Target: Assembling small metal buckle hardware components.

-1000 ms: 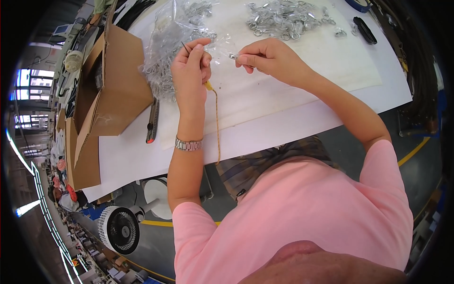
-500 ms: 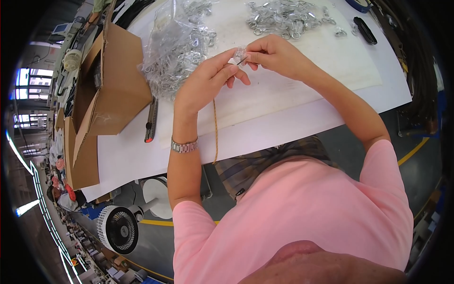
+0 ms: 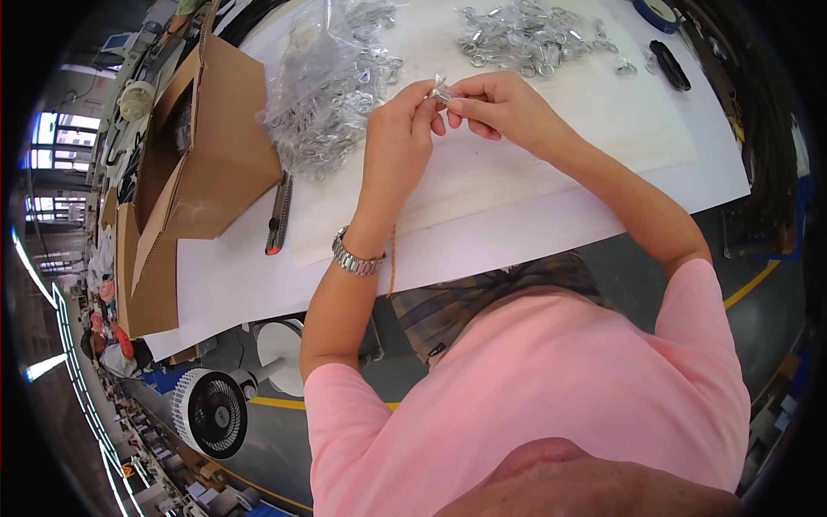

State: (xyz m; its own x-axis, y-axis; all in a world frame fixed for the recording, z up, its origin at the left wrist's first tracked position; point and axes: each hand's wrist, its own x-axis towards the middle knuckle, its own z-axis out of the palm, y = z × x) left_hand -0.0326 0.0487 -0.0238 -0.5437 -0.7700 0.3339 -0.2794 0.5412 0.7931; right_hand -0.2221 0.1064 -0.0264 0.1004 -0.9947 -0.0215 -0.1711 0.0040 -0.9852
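Observation:
Above the white-covered table, my left hand (image 3: pixel 403 122) and my right hand (image 3: pixel 510 105) meet fingertip to fingertip. Both are closed in a pinch on a small piece in clear plastic wrap (image 3: pixel 441 90); a silvery glint shows, but the fingers cover most of it. Left of my left hand lies a large heap of silver metal clasps with ring ends (image 3: pixel 323 121), partly under a clear plastic bag (image 3: pixel 301 65). A smaller pile of clasps in clear wrapping (image 3: pixel 521 39) sits beyond my right hand, with a few loose pieces to its right.
An open cardboard box (image 3: pixel 228 151) stands at the table's left edge, beside a utility knife (image 3: pixel 278 215). At the far right are a black handheld tool (image 3: pixel 669 65) and a blue tape roll (image 3: pixel 659 12). A yellow cord (image 3: pixel 394 258) hangs over the front edge. Below left is a fan (image 3: pixel 211 414).
My left hand has turned more upright, its fingers now curled in and its wrist swung right. The thin dark sliver seen between the fingers no longer shows; the wrapped piece stays between both hands.

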